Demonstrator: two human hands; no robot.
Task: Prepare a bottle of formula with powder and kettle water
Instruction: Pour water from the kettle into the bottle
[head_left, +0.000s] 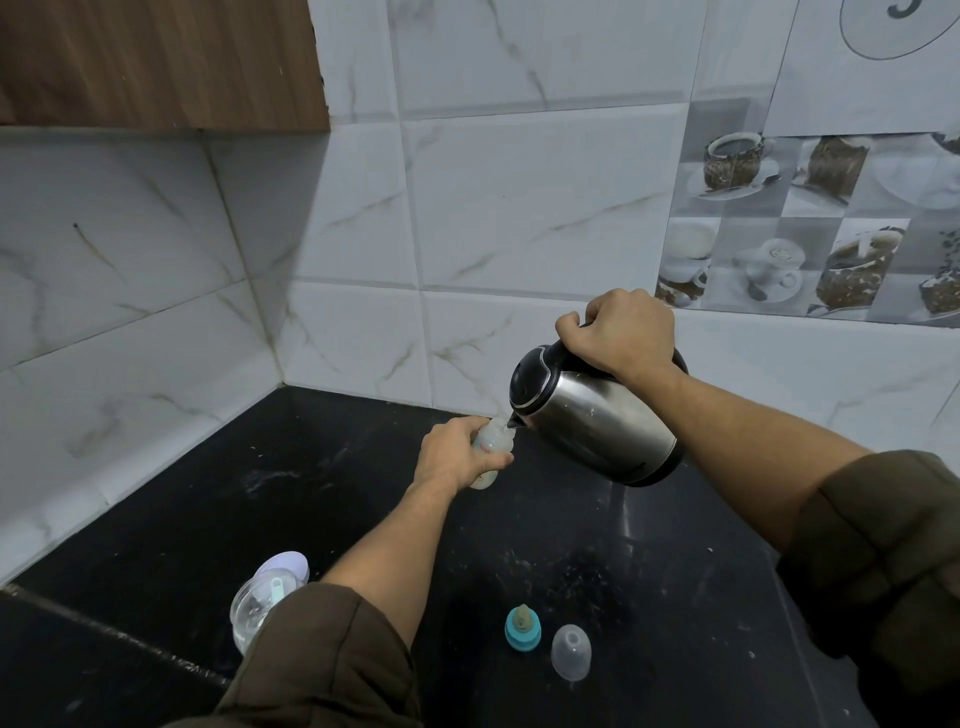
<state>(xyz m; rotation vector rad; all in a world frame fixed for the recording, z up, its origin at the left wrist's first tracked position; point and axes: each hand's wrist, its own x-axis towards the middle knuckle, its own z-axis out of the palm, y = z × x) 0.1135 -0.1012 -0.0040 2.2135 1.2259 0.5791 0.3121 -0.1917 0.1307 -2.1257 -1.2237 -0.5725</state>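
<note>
Bottle (487, 442) is being gripped by left hand (451, 458); kettle (597, 421), gripped by right hand (623, 332), is being tipped from the right, spout (514, 422) at its mouth.

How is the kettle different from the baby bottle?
The kettle is shiny steel with a black lid; the baby bottle is pale plastic. The kettle is much bigger than the bottle. The kettle is tipped in the air; the bottle stands nearly upright. Both are gripped: kettle by the right hand, bottle by the left hand.
</note>
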